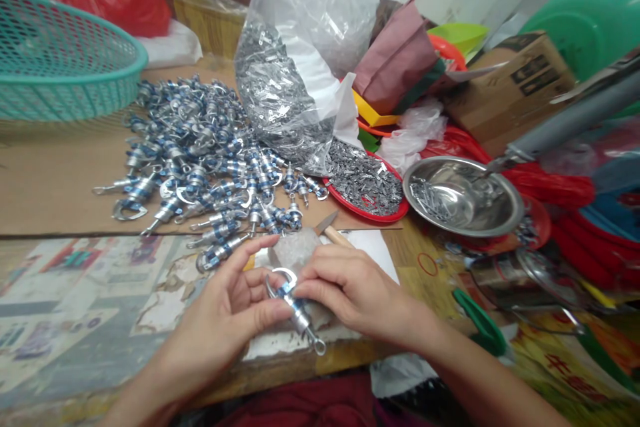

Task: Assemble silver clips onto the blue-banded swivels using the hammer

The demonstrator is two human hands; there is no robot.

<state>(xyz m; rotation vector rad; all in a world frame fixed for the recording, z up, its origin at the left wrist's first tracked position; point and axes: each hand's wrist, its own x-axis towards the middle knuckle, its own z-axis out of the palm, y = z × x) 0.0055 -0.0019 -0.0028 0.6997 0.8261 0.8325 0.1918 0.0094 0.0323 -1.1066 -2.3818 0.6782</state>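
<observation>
My left hand (240,297) holds a silver-and-blue metal swivel hook (299,315) between thumb and fingers, its curved end up and its ring end towards me. My right hand (345,280) is closed in a pinch at the blue part of the same hook; any small piece between its fingertips is hidden. Beneath the hands is a translucent block (295,250) on a white sheet. A knife (337,235) with a wooden handle lies just beyond the right hand. Similar hooks are heaped in a big pile (200,140) beyond the left hand.
A clear bag (280,93) of small metal clips leans behind a red plate (373,183) heaped with the same clips. To the right is a steel bowl (463,197) with some pins inside, under a grey metal arm (575,113). A turquoise basket (70,57) stands at left.
</observation>
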